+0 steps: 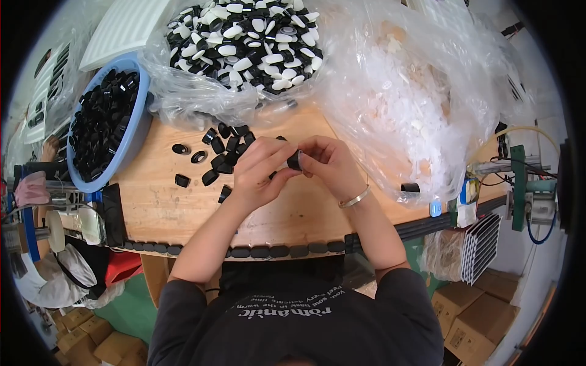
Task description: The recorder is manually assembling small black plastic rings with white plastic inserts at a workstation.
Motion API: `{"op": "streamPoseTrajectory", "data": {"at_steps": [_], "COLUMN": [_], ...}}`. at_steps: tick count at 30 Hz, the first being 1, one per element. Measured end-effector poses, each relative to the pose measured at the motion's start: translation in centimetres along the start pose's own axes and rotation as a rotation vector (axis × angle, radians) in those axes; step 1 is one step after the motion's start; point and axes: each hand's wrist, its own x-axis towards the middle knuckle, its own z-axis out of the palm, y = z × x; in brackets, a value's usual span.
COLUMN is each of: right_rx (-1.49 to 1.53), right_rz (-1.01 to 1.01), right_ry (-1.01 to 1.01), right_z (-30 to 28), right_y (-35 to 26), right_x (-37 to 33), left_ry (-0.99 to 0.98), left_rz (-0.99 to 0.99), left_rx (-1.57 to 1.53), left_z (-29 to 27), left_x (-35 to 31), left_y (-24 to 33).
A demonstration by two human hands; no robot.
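Observation:
Above the middle of the wooden table (177, 219), my two hands meet around a small black cap-like ring (293, 161). My right hand (334, 166) pinches it between thumb and fingers. From the other side, the fingers of my left hand (259, 172) are bent toward the ring and its thumb reaches close under it; whether that hand also grips something is hidden. Several loose black rings (217, 145) are scattered just left of my left hand, some upright and some on their sides. Another black ring (410, 188) lies alone toward the right edge.
A blue basin (144, 97) of black parts stands at left. Behind are a plastic bag of black-and-white parts (244, 49) and a see-through bag (409, 104) of whitish pieces. Dark padding (262, 251) lines the front edge. Another person's hand (50, 148) shows far left.

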Motion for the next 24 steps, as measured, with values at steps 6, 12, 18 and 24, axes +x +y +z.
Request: {"op": "streamPoseTrajectory", "data": {"at_steps": [6,12,18,24], "right_rx": [0.153,0.242,-0.024,0.068], "right_rz": [0.042,0.049,-0.136,-0.217], "right_ry": [-0.058,0.000,0.201,0.142], "right_z": [0.5,0.4,1.9,0.9], "right_y": [0.6,1.6,0.2,0.4], "right_x": [0.2,0.8,0.1,0.5], "left_ry": [0.016,-0.044,-0.083,0.051], "left_rz": [0.069,0.045,-0.117,-0.841], "left_rx": [0.029,0.079,0.148,-0.562], "left_z": [0.2,-0.1,-0.2,-0.9], "left_x": [-0.2,0.5,0.5,-0.2], "left_y": [-0.4,-0.3,0.1,0.1]}}
